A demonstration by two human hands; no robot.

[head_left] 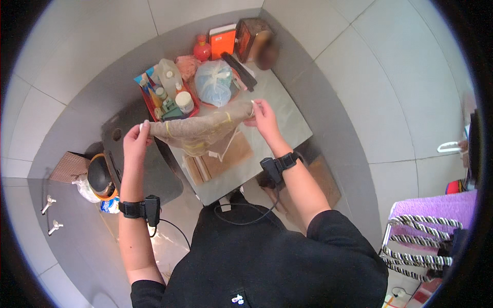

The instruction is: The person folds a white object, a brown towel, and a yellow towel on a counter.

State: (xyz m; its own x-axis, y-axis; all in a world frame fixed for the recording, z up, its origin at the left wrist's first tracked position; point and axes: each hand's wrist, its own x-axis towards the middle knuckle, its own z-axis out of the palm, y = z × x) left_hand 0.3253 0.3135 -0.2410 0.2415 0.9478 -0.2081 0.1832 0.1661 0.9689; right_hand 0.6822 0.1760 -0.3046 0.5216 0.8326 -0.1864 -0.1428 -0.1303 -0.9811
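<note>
A sheer beige mesh cloth (197, 131) with yellow lines is stretched out in the air between my two hands. My left hand (136, 139) pinches its left end, and the fingers of my right hand (263, 117) close on its right end. The cloth sags in the middle, and a pale cord with a small white piece dangles from it. Below it, on a light grey table (290, 115), lies a flat brown sheet (236, 156), partly seen through the mesh. Both my wrists wear black straps with small boxes and cables.
Toward the table's back stand a red basket (149, 100) of bottles and jars, a plastic-wrapped blue bundle (213, 82), a red bottle (202, 49) and an orange box (222, 41). A dark board (128, 154) leans at the left. Striped hangers (421, 246) hang at the right.
</note>
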